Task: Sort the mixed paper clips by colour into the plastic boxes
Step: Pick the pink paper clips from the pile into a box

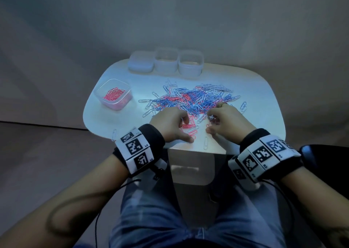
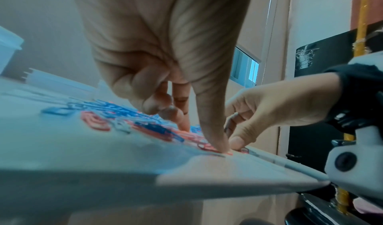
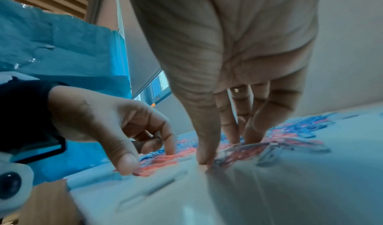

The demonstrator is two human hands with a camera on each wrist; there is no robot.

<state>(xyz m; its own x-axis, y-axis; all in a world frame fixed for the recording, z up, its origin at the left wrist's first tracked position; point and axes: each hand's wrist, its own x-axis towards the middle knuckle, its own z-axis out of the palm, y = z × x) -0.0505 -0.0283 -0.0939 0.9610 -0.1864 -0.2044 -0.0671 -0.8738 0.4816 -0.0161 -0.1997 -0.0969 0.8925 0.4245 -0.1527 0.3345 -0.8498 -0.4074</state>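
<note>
Both hands are set down on the near edge of the mixed pile of paper clips [image 1: 190, 99], which is spread over the middle of the small white table [image 1: 260, 96].

The left hand [image 1: 171, 124] is loosely curled, its thumb [image 2: 215, 127] stretched down so that the tip presses on pink clips [image 1: 191, 132] at the near fringe of the pile; the forefinger tip is also touching clips, while the other fingers are bent under the palm. Whether a clip is actually pinched between thumb and forefinger cannot be told.

The right hand [image 1: 227, 120] is held just beside the left, on the pile's near right fringe. Its fingers [image 3: 254, 127] are extended downward into the clips and its thumb tip is pressed on the table surface at the pile's edge; a small cluster of pale clips is seen under the curled fingers in the head view, but a firm grip on them cannot be confirmed.

A clear plastic box [image 1: 114, 93] holding only pink clips is placed left of the pile. Beyond the pile, at the table's far edge, three more clear boxes [image 1: 166, 61] are lined up side by side, the leftmost appearing lidded. A few stray clips [image 1: 205, 143] are scattered near the pile, toward the table's front and right edges.
</note>
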